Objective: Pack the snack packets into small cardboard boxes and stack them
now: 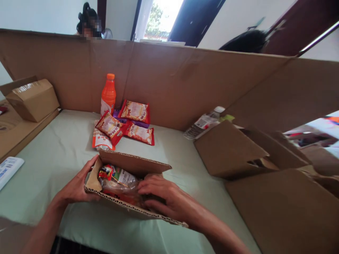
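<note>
The left hand point(81, 185) clasps the near-left end of one open-topped brown cardboard box point(132, 162), which sits between both hands on the worktop point(66, 141) with its pale green cloth. The right hand point(164, 194) reaches inside, fingers bent against one clear plastic package with a white label point(127, 178); whether it grips or only presses cannot be told. One red-orange packet point(119, 197) shows beneath that package; anything deeper is hidden.

The step in hand seems to be handling the contents inside the box. The next move appears to call for the left hand to steady the wall while the right fingers secure or free the slippery film.

Left of the left hand lies one flat white object with blue markings point(10, 171). Just beyond the hands are three red-and-cream snack packets point(110, 127), one white-and-orange pouch point(103, 140) partly under them, and some purple wrapping point(143, 124), its count unclear. Behind these stands one orange plastic bottle point(108, 93).

Ahead and right of the right hand, one clear plastic bottle with a white cap point(203, 123) leans beside at least two larger brown cartons point(230, 151). Farthest is the tall cardboard partition point(159, 77).
</note>
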Demonstrator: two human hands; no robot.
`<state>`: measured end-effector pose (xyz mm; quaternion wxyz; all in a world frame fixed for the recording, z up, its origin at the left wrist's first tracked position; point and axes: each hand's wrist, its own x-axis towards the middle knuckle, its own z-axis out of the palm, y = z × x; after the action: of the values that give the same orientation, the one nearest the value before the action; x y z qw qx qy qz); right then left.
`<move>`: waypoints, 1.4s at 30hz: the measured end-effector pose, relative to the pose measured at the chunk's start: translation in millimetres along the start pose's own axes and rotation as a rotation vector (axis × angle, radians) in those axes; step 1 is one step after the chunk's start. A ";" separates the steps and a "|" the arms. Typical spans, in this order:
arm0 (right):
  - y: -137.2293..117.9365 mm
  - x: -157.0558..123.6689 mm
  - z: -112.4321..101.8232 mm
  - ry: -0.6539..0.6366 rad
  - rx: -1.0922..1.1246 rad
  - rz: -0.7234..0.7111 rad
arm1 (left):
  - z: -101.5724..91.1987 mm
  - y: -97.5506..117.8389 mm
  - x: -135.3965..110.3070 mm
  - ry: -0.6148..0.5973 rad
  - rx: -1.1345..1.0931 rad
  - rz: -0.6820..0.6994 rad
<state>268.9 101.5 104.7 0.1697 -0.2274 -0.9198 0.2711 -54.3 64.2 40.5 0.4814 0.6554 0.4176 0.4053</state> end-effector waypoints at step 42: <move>-14.6 50.1 26.2 -0.033 0.140 0.000 | 3.1 -9.8 -8.8 0.003 -0.132 -0.040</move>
<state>210.7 105.1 101.8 0.1701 -0.2107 -0.9011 0.3387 -55.7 56.9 29.2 0.5310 0.6130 0.4038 0.4234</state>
